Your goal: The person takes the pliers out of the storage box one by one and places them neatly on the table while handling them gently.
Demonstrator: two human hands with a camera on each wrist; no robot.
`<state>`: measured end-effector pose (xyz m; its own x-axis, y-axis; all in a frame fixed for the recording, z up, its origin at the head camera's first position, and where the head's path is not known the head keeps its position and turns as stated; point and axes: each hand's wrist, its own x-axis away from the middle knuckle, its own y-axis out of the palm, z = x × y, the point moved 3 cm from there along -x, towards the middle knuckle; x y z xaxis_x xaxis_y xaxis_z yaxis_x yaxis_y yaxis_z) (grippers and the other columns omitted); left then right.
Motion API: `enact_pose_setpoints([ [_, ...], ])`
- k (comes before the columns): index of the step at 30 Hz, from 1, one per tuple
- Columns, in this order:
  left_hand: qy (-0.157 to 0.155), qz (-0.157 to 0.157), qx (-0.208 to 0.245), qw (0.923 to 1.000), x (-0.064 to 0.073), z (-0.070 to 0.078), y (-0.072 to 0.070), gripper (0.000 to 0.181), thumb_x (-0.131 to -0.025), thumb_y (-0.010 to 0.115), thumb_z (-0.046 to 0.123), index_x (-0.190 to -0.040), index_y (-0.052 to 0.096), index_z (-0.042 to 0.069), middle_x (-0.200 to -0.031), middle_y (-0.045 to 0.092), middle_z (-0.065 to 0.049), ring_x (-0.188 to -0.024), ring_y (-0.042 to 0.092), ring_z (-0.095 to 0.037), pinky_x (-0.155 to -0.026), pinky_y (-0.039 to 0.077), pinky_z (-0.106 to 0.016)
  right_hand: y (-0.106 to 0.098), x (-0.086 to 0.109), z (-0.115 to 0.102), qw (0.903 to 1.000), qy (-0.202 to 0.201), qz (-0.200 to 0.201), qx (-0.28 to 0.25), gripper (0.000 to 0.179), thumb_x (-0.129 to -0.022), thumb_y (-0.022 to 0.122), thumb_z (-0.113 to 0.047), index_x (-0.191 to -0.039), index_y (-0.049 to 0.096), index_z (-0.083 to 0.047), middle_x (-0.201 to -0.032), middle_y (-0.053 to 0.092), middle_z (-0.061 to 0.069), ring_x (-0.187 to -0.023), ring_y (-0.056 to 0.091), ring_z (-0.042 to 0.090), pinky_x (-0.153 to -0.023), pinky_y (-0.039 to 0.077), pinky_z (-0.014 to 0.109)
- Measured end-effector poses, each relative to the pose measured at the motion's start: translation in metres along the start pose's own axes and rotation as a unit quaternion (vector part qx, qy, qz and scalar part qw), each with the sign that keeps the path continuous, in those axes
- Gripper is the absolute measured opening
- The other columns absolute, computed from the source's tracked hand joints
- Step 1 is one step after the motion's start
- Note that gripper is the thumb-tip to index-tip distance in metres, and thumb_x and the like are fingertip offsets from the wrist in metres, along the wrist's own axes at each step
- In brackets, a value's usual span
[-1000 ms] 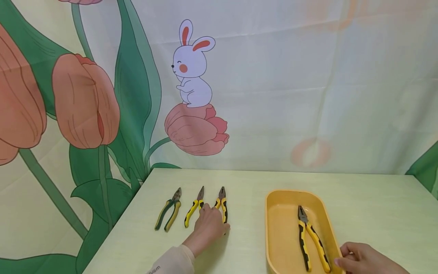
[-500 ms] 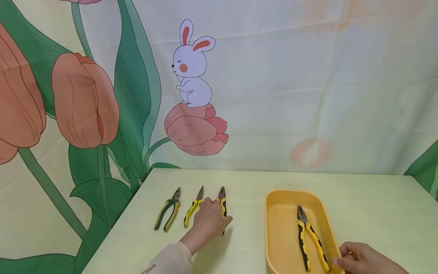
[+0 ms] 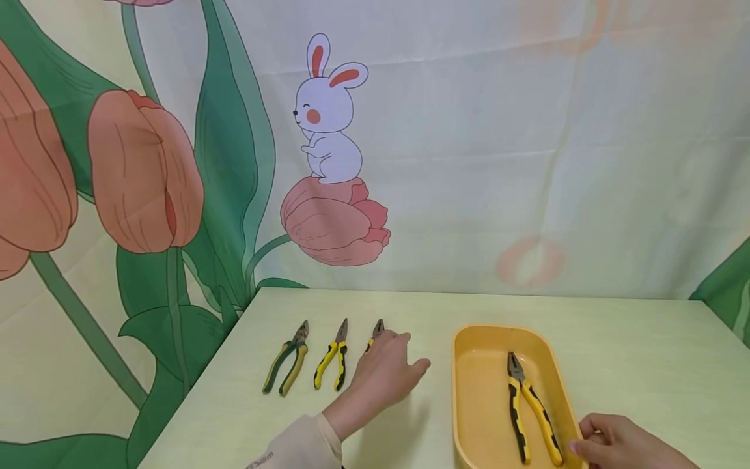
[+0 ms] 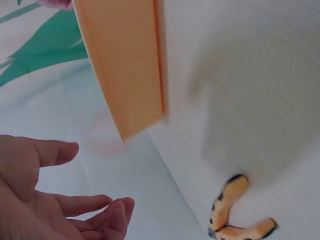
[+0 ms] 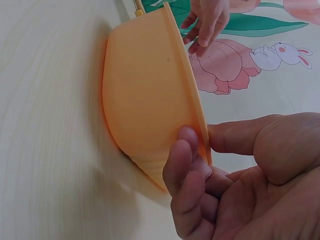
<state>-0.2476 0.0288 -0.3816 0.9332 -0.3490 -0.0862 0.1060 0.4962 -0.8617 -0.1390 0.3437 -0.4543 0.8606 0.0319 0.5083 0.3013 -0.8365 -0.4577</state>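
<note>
My left hand (image 3: 387, 371), thumb held apart, is over the table and covers the handles of yellow-and-black pliers (image 3: 378, 327). In the left wrist view its fingers (image 4: 82, 205) are loosely bent and hold nothing, while a pair of pliers (image 4: 222, 215) lies on the tabletop apart from them. To its left lie long-nose pliers (image 3: 342, 335) with yellow-and-black handles and pliers with green-and-yellow handles (image 3: 301, 333). My right hand (image 3: 624, 443) pinches the rim of a yellow plastic tray (image 5: 145, 75), thumb over the rim and fingers outside. Inside the tray lie yellow-and-black pliers (image 3: 517, 371).
The pale table (image 3: 644, 352) ends at the back against a hanging cloth (image 3: 457, 163) printed with tulips and a white rabbit. The tray's raised wall (image 3: 458, 404) stands between the left hand and the pliers inside.
My left hand has moved right and lifted off the table, uncovering the long-nose pliers' handles. The right hand and tray have stayed in place.
</note>
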Motion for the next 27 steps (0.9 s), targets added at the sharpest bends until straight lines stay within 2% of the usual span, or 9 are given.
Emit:
enact_pose_setpoints([
  [8,0.039,-0.008,-0.012,0.9992,0.012,0.030,0.008,0.052,-0.098,0.071,0.033,-0.134,0.063,-0.003,-0.125,0.062,-0.017,-0.115,0.062,-0.030,-0.088,0.055,-0.048,0.002,0.000,0.000,0.9997,0.021,0.013,-0.005,0.011,-0.106,0.057,-0.010,-0.101,0.059,-0.001,-0.077,0.055,0.005,-0.064,0.054,0.018,-0.062,0.044,0.025],
  [14,0.071,-0.013,-0.008,0.9974,0.014,0.055,0.017,0.051,-0.097,0.073,0.033,-0.133,0.065,-0.002,-0.118,0.063,-0.013,-0.109,0.062,-0.025,-0.087,0.055,-0.039,0.004,-0.002,0.000,0.9989,0.039,0.025,-0.009,0.010,-0.106,0.057,-0.009,-0.102,0.059,0.000,-0.078,0.056,0.006,-0.066,0.055,0.019,-0.064,0.045,0.027],
  [22,0.091,-0.060,-0.023,0.9938,0.016,0.083,0.033,0.049,-0.098,0.071,0.038,-0.135,0.066,0.006,-0.124,0.063,-0.005,-0.110,0.060,-0.017,-0.083,0.055,-0.030,0.004,0.000,0.001,0.9988,0.037,0.029,-0.013,0.011,-0.106,0.058,-0.009,-0.101,0.060,0.000,-0.078,0.058,0.007,-0.066,0.056,0.019,-0.064,0.047,0.027],
  [26,0.101,-0.086,-0.022,0.9909,0.014,0.095,0.043,0.046,-0.098,0.070,0.037,-0.133,0.068,0.007,-0.120,0.065,-0.004,-0.098,0.061,-0.011,-0.072,0.053,-0.025,0.004,0.000,-0.001,0.9987,0.039,0.029,-0.016,0.011,-0.106,0.057,-0.009,-0.102,0.060,0.001,-0.078,0.057,0.007,-0.067,0.056,0.020,-0.066,0.048,0.028],
  [27,0.100,-0.094,-0.022,0.9903,0.013,0.097,0.046,0.042,-0.098,0.070,0.037,-0.127,0.071,0.006,-0.117,0.066,-0.003,-0.091,0.060,-0.009,-0.068,0.051,-0.025,0.004,0.000,-0.001,0.9987,0.039,0.029,-0.017,0.011,-0.106,0.057,-0.009,-0.103,0.060,0.001,-0.079,0.057,0.007,-0.067,0.056,0.020,-0.066,0.048,0.028],
])
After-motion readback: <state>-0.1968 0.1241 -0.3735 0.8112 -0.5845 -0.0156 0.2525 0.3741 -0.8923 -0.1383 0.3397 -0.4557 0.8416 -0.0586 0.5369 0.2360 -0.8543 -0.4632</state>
